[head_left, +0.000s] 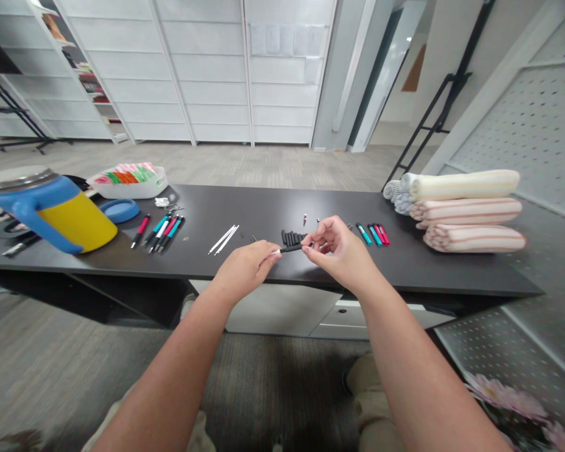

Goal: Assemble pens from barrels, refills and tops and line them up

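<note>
A slim pen piece (pixel 290 248), black along its middle and white at one end, is held level above the table's front edge. My left hand (pixel 250 265) pinches its white end between thumb and fingers. The fingertips of my right hand (pixel 335 252) close on its other end, which they partly hide. Just behind it lies a row of short black pen grips (pixel 292 238). Thin white refills (pixel 224 240) lie left of my left hand. To the right of my right hand are teal pen barrels (pixel 363 234) and red pen barrels (pixel 384 234).
Several assembled pens (pixel 166 233) lie at the left, near a blue-and-yellow mug (pixel 70 213), a blue lid (pixel 119 210) and a white basket (pixel 144 188) of colourful packets. Rolled striped towels (pixel 471 210) are stacked at the right end of the dark table (pixel 258 204).
</note>
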Tool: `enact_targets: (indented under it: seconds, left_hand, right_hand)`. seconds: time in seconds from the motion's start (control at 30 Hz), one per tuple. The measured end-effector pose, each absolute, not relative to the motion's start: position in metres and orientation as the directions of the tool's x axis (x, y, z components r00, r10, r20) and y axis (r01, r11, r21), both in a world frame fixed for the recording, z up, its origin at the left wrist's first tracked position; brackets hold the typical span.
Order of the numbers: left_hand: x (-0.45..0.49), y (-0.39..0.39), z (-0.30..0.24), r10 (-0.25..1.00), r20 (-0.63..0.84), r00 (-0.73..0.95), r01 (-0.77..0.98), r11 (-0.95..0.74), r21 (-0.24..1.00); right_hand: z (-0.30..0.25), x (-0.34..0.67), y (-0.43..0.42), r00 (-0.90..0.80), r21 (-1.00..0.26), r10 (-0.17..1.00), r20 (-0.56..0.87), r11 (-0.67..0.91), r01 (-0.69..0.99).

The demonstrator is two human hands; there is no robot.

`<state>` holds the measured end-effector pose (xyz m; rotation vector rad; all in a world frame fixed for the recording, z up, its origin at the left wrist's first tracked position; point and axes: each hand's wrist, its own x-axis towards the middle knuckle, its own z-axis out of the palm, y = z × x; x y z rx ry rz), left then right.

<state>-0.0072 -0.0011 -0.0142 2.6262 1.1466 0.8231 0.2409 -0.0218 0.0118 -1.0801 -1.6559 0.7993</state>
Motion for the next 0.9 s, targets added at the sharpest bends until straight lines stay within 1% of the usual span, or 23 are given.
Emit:
enact_targets:
  seconds: [0.3,0.63,0.9]
  left_hand:
    - [-0.008,-0.003,-0.014,0.705,0.423,0.570,0.609,-0.708,0.358]
    - [-0.009,-0.003,-0.014,0.701,0.408,0.584,0.611,-0.711,0.348]
    - [-0.009,-0.003,-0.015,0.702,0.408,0.584,0.609,-0.711,0.352]
  right_hand:
    - [0.009,0.240,-0.023,-0.167,-0.868,0.919,0.358,0.393,0.302]
    - [0.002,0.239,-0.019,-0.196,-0.888,0.917,0.348,0.389,0.244]
    - [-0.001,0.239,-0.017,-0.197,-0.892,0.923,0.330,0.373,0.254]
